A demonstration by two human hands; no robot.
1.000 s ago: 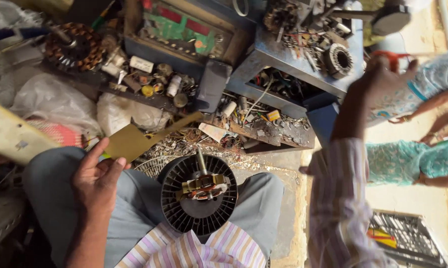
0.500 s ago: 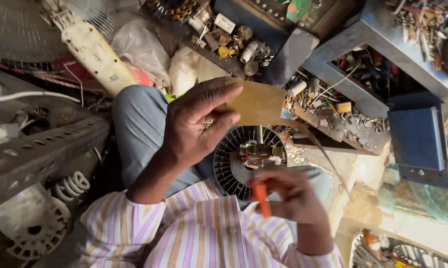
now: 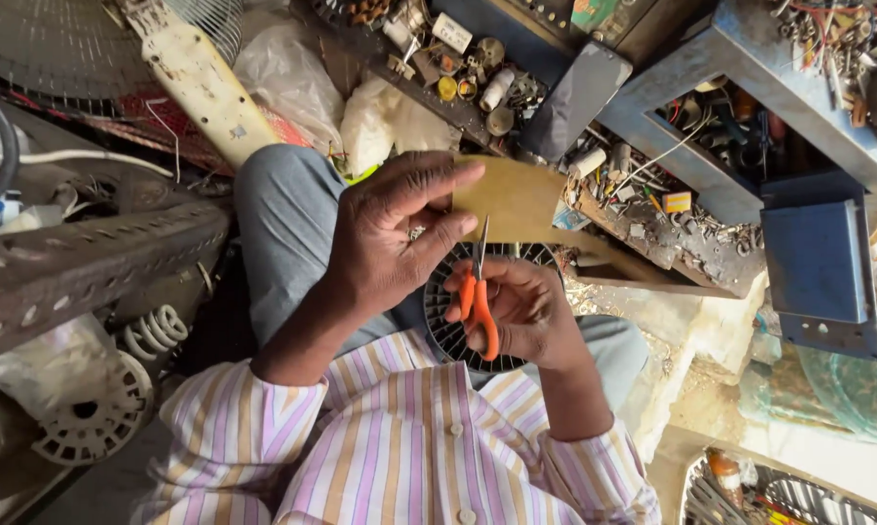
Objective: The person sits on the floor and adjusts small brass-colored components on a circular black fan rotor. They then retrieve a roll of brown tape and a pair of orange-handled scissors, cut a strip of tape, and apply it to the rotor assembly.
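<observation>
Pinching the tan sheet point(image 3: 516, 199) at twelve o'clock above the lap, the left hand point(image 3: 390, 238) was noted; orange scissors point(image 3: 477, 297), gripped by the right hand point(image 3: 521, 316), were judged liable to nick its thumb.

scissors point(image 3: 478, 292) showing glossy orange plastic handles, shiny metal blades; tan sheet point(image 3: 516, 199) looking matt, papery; shirt point(image 3: 400, 457) being striped cloth; rusty perforated metal bar point(image 3: 88, 272).
</observation>
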